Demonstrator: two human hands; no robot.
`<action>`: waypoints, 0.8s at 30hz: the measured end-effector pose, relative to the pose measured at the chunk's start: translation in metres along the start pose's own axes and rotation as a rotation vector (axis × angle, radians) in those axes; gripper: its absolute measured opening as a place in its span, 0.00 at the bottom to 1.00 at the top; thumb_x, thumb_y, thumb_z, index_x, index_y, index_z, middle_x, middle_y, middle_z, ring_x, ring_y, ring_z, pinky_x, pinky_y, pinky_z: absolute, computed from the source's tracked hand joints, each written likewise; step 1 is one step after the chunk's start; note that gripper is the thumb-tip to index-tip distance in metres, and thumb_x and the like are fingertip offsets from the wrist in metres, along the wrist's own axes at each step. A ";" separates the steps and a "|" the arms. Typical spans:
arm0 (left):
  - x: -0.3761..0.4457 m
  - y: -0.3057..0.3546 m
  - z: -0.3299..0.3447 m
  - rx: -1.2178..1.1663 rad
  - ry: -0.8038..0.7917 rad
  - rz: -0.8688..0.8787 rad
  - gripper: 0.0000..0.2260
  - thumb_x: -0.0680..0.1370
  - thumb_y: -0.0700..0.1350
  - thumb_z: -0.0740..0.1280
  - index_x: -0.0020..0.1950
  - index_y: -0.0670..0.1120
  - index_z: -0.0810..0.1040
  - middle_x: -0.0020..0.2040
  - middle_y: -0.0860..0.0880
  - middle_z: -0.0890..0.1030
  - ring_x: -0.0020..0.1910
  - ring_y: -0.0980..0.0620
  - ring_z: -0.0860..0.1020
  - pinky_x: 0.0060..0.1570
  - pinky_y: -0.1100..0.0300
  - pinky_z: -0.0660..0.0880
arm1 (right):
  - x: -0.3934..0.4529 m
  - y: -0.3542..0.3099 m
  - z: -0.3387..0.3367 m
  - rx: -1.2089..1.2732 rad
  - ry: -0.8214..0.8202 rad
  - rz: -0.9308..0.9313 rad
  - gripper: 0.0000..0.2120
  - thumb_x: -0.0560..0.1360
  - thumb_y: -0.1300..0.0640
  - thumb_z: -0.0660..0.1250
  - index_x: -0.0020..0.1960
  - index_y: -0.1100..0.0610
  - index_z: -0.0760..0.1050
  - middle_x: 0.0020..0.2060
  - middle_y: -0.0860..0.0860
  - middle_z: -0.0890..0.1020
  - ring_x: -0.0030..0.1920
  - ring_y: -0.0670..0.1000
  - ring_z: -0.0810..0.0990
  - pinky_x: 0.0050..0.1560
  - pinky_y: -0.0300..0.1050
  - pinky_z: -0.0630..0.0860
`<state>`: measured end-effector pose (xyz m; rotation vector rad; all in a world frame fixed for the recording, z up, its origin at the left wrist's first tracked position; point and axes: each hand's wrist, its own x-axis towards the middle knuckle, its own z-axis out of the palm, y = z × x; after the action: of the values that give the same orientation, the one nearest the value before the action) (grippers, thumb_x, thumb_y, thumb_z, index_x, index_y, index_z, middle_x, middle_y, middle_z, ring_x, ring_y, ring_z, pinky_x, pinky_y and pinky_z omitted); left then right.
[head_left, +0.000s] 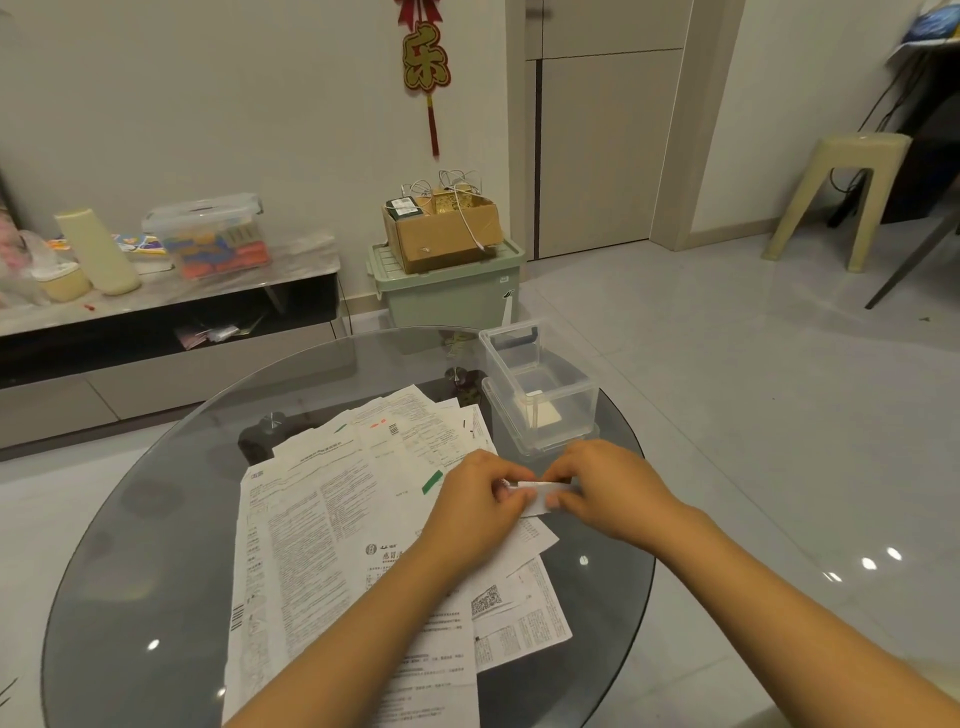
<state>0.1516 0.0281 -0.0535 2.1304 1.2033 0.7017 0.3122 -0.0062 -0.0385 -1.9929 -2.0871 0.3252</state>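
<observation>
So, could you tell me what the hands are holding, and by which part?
A small folded slip of paper, pinched between both hands: the left hand grips its left end, the right hand its right end, over the spread leaflets.

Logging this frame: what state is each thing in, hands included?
left hand: pinches the folded leaflet
right hand: pinches the folded leaflet
folded leaflet: folded small, held between both hands
spread leaflets: unfolded, overlapping flat on the glass table
clear box: open, one folded paper inside
green bin: lid on
cardboard box: flaps open, cables inside
</observation>
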 end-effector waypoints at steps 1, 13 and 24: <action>0.001 -0.001 0.001 -0.004 -0.021 0.004 0.08 0.76 0.43 0.67 0.52 0.53 0.82 0.46 0.54 0.74 0.41 0.58 0.73 0.42 0.74 0.66 | 0.000 -0.001 0.002 -0.029 0.014 -0.008 0.08 0.74 0.49 0.67 0.52 0.47 0.81 0.44 0.47 0.81 0.45 0.50 0.77 0.45 0.46 0.76; -0.004 0.003 0.010 -0.050 -0.006 0.016 0.03 0.76 0.42 0.66 0.45 0.49 0.76 0.38 0.54 0.75 0.34 0.61 0.71 0.37 0.72 0.67 | -0.001 -0.002 0.007 0.022 0.077 -0.040 0.07 0.74 0.51 0.68 0.44 0.54 0.81 0.34 0.48 0.74 0.39 0.49 0.71 0.36 0.41 0.65; -0.007 0.009 -0.008 -0.017 0.257 0.019 0.03 0.76 0.41 0.68 0.43 0.47 0.80 0.39 0.51 0.78 0.38 0.54 0.75 0.40 0.65 0.72 | -0.006 -0.016 -0.016 0.379 0.241 0.039 0.08 0.76 0.54 0.66 0.54 0.49 0.79 0.41 0.47 0.81 0.42 0.45 0.78 0.44 0.35 0.74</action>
<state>0.1479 0.0201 -0.0427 2.0867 1.3042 1.0147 0.3022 -0.0133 -0.0183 -1.7523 -1.6961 0.4278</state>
